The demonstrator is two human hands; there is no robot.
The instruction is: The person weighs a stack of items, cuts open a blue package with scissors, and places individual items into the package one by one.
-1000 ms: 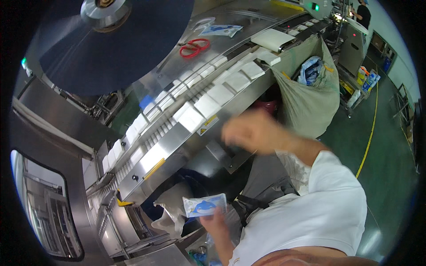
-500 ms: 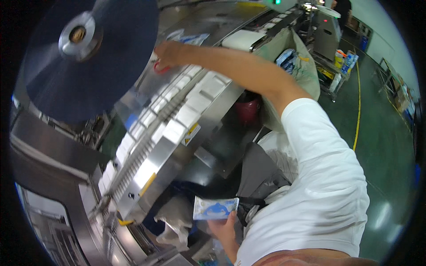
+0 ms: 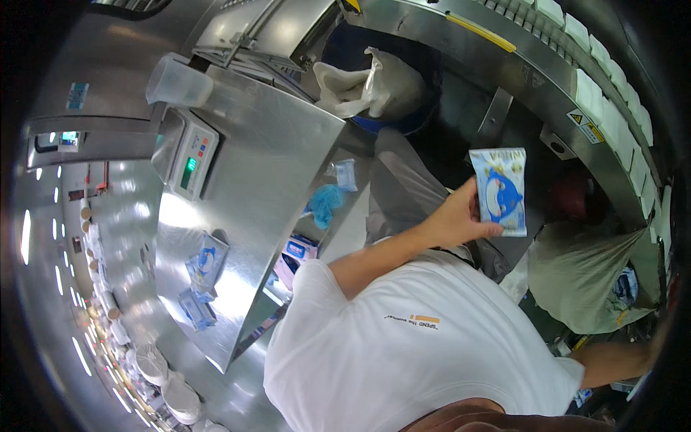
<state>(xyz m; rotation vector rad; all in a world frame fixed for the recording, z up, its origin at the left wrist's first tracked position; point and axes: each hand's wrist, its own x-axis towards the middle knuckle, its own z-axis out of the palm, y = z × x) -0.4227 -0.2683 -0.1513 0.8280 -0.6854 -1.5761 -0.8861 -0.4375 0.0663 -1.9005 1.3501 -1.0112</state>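
Left hand: the left hand (image 3: 455,219) is raised in front of the chest, thumb and fingers clamped on the lower left edge of a blue-and-white sealed pouch (image 3: 499,191), which stands upright in the air.
Right hand: the right arm (image 3: 612,360) runs off toward the lower right rim; the hand itself is lost in the dark edge, so I cannot tell whether it is open or closed.
Pouch position: held clear of every surface, between the steel table (image 3: 266,165) on the left and the curved conveyor (image 3: 604,108) on the right, above a grey-green sack (image 3: 583,281).
On the table: a digital scale (image 3: 188,155) with a lit display, a clear plastic jug (image 3: 178,83) behind it, and a few more blue pouches (image 3: 201,277) lying flat near the front edge.
Conveyor: a row of white packs (image 3: 612,108) rides along its outer lane.
Further off: a white bag (image 3: 374,86) slumps in a blue bin beyond the table.
Risk: the grip is only on one edge, so in my judgement the slick pouch could slip or swing and drop toward the sack or floor.
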